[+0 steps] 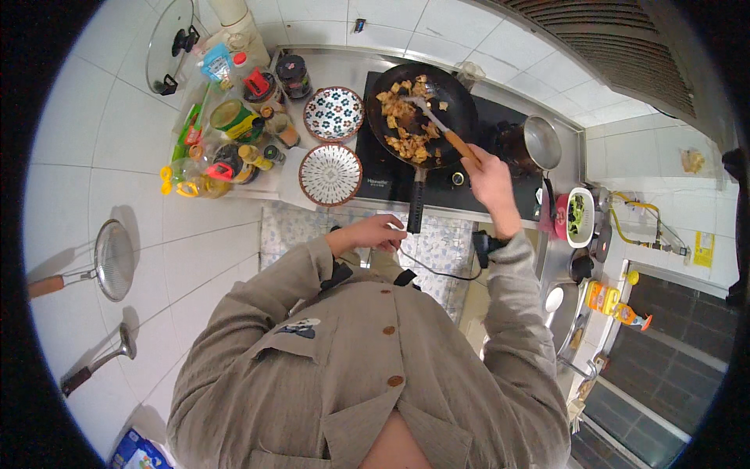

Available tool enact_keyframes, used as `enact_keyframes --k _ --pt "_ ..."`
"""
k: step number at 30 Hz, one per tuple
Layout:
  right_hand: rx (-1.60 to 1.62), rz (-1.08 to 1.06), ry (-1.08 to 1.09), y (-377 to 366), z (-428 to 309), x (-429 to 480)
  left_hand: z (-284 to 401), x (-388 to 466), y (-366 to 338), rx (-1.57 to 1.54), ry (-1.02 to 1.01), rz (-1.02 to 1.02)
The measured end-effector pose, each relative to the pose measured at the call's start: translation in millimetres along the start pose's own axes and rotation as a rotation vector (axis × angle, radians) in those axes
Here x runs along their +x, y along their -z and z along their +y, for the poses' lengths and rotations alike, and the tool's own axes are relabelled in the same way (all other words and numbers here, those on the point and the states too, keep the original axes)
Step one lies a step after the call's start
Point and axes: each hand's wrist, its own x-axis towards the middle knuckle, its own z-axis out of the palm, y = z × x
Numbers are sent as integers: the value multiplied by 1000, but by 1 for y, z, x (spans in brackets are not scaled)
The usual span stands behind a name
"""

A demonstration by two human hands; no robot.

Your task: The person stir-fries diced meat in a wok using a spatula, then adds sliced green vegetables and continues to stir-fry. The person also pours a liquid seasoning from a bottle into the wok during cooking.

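Observation:
My right hand grips the wooden handle of a metal spatula. The spatula's blade rests among browned, diced food pieces in a dark wok. This wok sits on a black glass cooktop, its black handle pointing towards me. Just left of the handle's end is my left hand, fingers loosely bent and apart, with nothing seen in it. A thin black cable runs between my wrists.
Two patterned bowls stand left of the cooktop, beside crowded seasoning bottles and jars. A metal pot occupies the right rear. Farther right, a white-and-pink basket holds greens near the sink. A range hood hangs overhead.

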Motion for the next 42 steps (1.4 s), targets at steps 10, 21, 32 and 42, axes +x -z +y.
enact_keyframes --k 10,21,32,42 --pt "-61 -75 131 53 24 -24 14 14 -23 -51 -3 145" --pt "206 -149 315 41 72 9 10 49 -56 -93 -113 336" --pt "82 -77 306 53 78 9 5 51 -66 -231 -163 446" --pt "82 -195 262 59 93 -26 6 50 -64 -141 -124 444"
